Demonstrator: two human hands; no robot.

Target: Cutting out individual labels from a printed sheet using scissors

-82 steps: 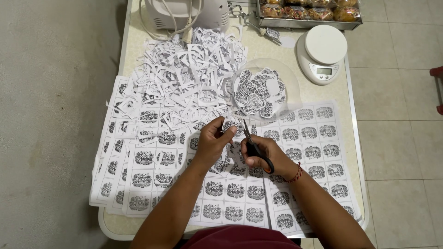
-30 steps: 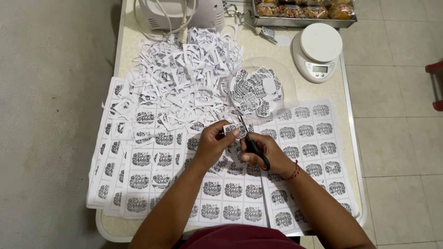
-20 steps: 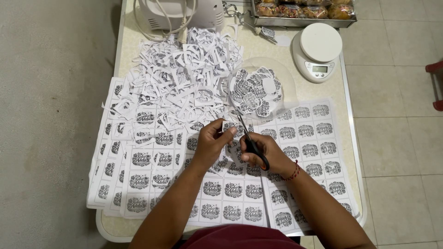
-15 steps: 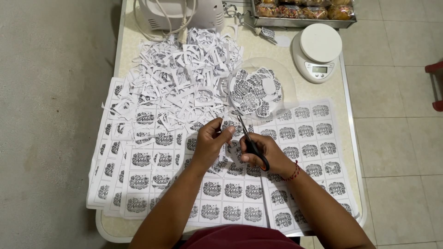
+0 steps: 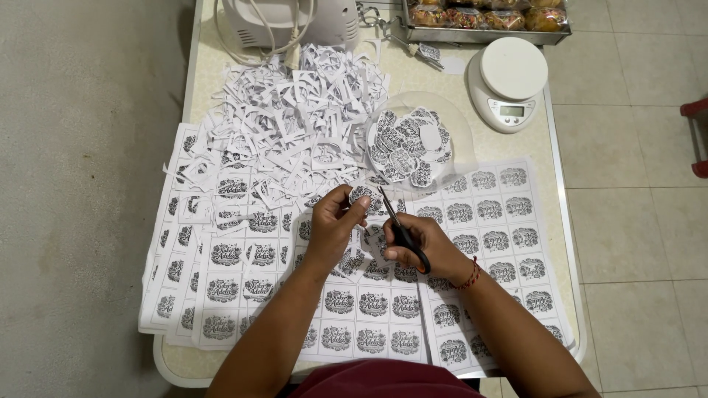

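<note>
Right hand (image 5: 424, 249) grips black-handled scissors (image 5: 400, 230), blades angled far-left. Left hand (image 5: 333, 225) pinches small round printed paper label (image 5: 362, 196) at blade tips, above printed label sheets (image 5: 369, 302) on table centre. Heap of white paper offcuts (image 5: 287, 118) far-left.

Lighting evenly, soft and diffuse from overhead; casting only faint shadows beneath the hands (image 5: 335, 225); showing no glare; staying sharp centrally, bending slightly at table (image 5: 560, 243) edges.
</note>
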